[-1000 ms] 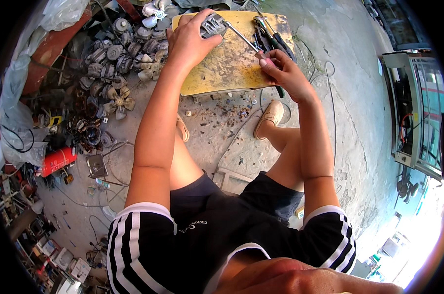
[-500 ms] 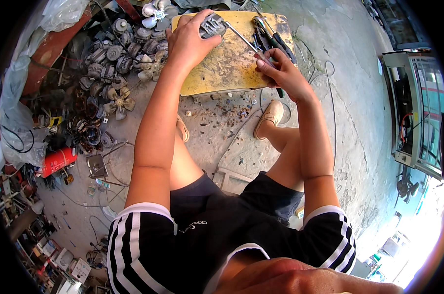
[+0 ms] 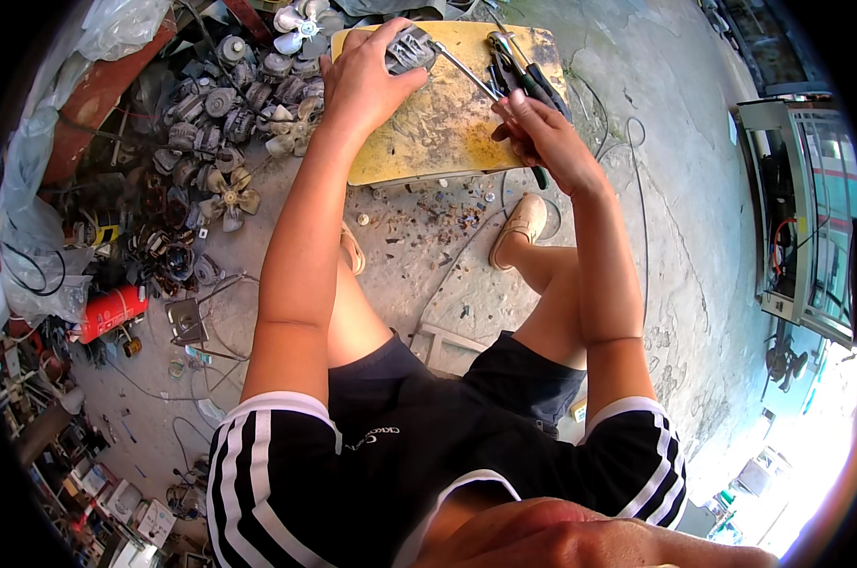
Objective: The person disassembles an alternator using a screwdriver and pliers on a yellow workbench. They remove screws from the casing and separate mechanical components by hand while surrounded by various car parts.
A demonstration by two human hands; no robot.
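My left hand [image 3: 364, 83] is closed round a small grey metal motor [image 3: 409, 52] with a slotted housing, steadying it at the far edge of a worn yellow board [image 3: 428, 133]. In my right hand [image 3: 542, 135] is the handle of a nut driver [image 3: 466, 69], mostly hidden by the fingers. Its thin steel shaft slants up and left, and the thicker tip meets the motor's right side. Just beyond that hand lie pliers and other dark-handled tools [image 3: 523, 66] on the board's right part.
Several used motors [image 3: 222, 101] are heaped on the floor at left, with fan blades [image 3: 229, 199] among them. A red cylinder [image 3: 111, 312] lies at far left. Loose cable [image 3: 641, 189] runs over the concrete at right, near a glass-fronted cabinet [image 3: 816, 208]. Small debris litters the floor before the board.
My right thumb and fingers have shifted round the nut driver's handle, covering more of it. The left hand and the motor stay in place.
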